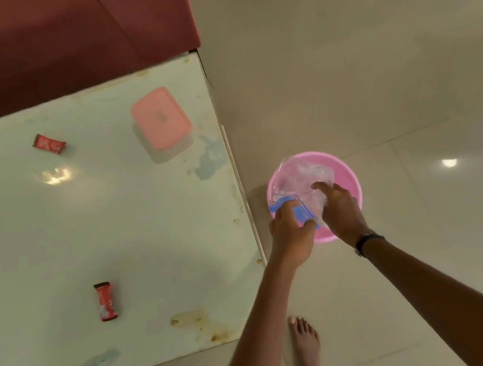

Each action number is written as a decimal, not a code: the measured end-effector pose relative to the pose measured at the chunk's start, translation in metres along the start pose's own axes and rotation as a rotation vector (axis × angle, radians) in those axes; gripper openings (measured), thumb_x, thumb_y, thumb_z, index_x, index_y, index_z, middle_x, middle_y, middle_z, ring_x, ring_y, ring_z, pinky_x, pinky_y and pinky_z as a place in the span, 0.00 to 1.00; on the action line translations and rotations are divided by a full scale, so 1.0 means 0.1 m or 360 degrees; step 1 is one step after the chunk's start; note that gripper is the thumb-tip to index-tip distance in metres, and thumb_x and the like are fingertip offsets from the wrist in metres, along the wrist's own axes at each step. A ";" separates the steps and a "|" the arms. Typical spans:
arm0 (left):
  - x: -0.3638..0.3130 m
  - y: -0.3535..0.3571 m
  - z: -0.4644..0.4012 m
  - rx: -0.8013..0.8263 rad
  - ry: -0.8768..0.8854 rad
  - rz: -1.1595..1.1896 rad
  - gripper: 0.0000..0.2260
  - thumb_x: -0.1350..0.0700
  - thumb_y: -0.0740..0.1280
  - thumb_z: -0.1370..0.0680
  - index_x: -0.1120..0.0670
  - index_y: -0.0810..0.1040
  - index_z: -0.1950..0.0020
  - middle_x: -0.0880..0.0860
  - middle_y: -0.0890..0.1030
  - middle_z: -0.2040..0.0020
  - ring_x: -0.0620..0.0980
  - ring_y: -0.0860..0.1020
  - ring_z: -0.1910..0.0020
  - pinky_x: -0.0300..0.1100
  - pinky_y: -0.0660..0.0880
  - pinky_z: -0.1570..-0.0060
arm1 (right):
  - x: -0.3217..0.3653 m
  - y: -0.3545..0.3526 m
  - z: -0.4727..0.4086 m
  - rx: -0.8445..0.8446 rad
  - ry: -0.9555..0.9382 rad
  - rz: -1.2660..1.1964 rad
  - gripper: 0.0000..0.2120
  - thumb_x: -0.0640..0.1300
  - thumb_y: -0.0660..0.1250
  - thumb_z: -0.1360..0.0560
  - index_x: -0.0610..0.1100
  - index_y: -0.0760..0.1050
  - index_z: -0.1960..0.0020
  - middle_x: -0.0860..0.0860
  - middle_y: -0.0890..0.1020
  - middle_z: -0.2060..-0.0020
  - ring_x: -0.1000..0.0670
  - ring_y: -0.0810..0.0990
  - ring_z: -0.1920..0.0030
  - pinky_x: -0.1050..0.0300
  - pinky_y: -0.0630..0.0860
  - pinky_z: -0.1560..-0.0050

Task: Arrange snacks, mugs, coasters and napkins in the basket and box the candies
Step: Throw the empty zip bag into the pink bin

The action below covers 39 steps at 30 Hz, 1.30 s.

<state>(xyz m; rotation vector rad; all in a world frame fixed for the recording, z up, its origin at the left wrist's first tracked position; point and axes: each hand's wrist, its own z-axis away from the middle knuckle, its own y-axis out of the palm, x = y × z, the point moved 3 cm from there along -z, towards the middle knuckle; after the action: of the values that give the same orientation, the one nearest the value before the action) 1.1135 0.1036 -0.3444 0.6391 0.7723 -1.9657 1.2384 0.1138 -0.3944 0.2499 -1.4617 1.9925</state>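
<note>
The basket (348, 177), a round pink tub, sits on the tiled floor (374, 64) just beside the bench (115, 236) edge. Over it I hold a clear plastic bag (304, 182) with a blue strip: my left hand (290, 232) is closed around the blue end, my right hand (338, 208) pinches the crumpled clear part. On the bench lie two red candies, one far (49, 144), one near (105, 301), well apart, and a closed box with a pink lid (160, 118). My bare feet (306, 350) stand below.

Glossy floor tiles (374, 64), stained shiny tabletop (115, 236), clear crinkly plastic bag (307, 181), pink plastic basin (352, 186).
</note>
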 end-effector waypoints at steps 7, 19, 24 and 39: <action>0.37 0.23 -0.45 0.0020 -0.0059 -0.0247 0.20 0.56 0.61 0.23 0.56 0.65 0.31 0.56 0.70 0.32 0.57 0.66 0.34 0.48 0.66 0.35 | -0.53 0.89 -0.42 0.0291 0.0083 0.0667 0.15 0.33 0.54 0.21 0.42 0.66 0.35 0.39 0.39 0.24 0.38 0.80 0.48 0.50 0.77 0.56; 0.40 0.16 -0.46 -0.0082 0.0096 0.0011 0.16 0.58 0.59 0.22 0.56 0.68 0.34 0.54 0.74 0.35 0.54 0.75 0.41 0.44 0.74 0.45 | -0.69 0.85 -0.75 0.0765 0.0310 0.0911 0.26 0.42 0.60 0.23 0.52 0.59 0.27 0.41 0.39 0.24 0.30 0.58 0.29 0.39 0.68 0.34; 0.03 -0.15 -0.09 -0.0178 0.0258 0.0208 0.13 0.62 0.59 0.22 0.57 0.72 0.38 0.54 0.76 0.39 0.50 0.76 0.45 0.44 0.74 0.45 | -0.19 0.05 -0.45 0.0519 0.0204 0.0723 0.23 0.52 0.66 0.26 0.43 0.70 0.34 0.42 0.75 0.35 0.41 0.73 0.36 0.48 0.72 0.37; -0.82 -2.94 2.19 -0.0824 0.0527 0.0388 0.09 0.63 0.61 0.23 0.57 0.74 0.44 0.54 0.80 0.44 0.52 0.78 0.48 0.46 0.76 0.49 | 3.71 -1.20 1.33 0.0169 -0.0583 -0.0110 0.12 0.48 0.60 0.22 0.46 0.81 0.53 0.46 0.85 0.55 0.43 0.82 0.55 0.53 0.77 0.54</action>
<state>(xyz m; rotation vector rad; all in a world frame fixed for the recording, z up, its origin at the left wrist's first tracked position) 0.8650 0.1065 -0.0631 0.7059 1.2855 -1.3729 0.9940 0.1563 -0.0651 0.7337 -1.5409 2.0453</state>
